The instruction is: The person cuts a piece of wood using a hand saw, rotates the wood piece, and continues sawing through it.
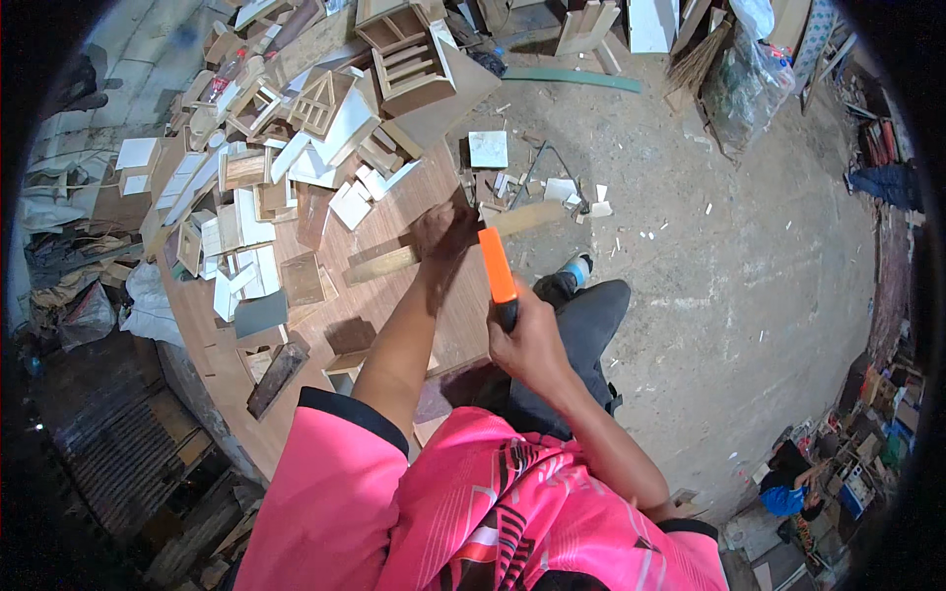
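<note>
left hand (440,233) pressing wooden strip (448,243), right hand (525,342) raised gripping orange-handled tool (499,269)

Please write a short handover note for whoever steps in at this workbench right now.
Left hand: pressed flat on the long wooden strip, pinning it to the round table.
Right hand: closed grip on an orange-handled tool, raised beside the strip; its working end cannot be seen.
Cut wood pieces and small wooden houses crowd the table's far side.
Done: strip positioned.
Left: no cut visible in the strip.
</note>
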A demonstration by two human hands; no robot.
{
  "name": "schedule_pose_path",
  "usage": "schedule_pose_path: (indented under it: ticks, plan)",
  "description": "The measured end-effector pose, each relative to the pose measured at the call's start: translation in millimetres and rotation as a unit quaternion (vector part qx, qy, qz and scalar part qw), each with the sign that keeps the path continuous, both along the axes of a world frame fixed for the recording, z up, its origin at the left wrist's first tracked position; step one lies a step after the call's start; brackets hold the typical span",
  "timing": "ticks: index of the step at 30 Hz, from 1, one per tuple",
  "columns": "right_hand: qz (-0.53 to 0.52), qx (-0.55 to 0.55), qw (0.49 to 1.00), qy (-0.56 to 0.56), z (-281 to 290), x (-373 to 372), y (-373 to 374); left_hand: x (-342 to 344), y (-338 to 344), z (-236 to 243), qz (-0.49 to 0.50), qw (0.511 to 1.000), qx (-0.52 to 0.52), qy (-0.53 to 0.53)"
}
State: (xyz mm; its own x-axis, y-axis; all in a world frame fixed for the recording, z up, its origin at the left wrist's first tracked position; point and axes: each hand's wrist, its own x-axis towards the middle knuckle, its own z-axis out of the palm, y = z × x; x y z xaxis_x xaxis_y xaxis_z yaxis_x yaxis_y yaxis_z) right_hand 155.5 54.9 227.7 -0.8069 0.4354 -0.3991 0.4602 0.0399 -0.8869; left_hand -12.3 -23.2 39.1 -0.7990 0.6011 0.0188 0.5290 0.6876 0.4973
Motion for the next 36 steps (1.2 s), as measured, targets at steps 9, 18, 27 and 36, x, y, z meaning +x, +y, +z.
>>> schedule_pose_path:
  ticks: [9, 18, 27, 36]
  plan:
    - [-0.034, 0.021, 0.998, 0.046, -19.4, -5.9, 0.3, -1.2, 5.8, -2.6, 0.001, 0.997, 0.042, 0.061]
    - [-0.007, 0.033, 0.998, 0.055, 19.3, -27.2, 0.4, -7.2, -6.5, -40.5, 0.000, 0.996, 0.056, 0.075]
    - [-0.004, -0.046, 0.999, 0.021, 68.2, 44.8, -10.8, -3.5, 6.9, 2.9, 0.019, 0.999, 0.027, -0.003]
    - [0.028, -0.094, 0.995, -0.023, 115.6, 67.3, -8.7, -4.8, 8.3, 3.4, -0.004, 1.000, -0.017, 0.008]
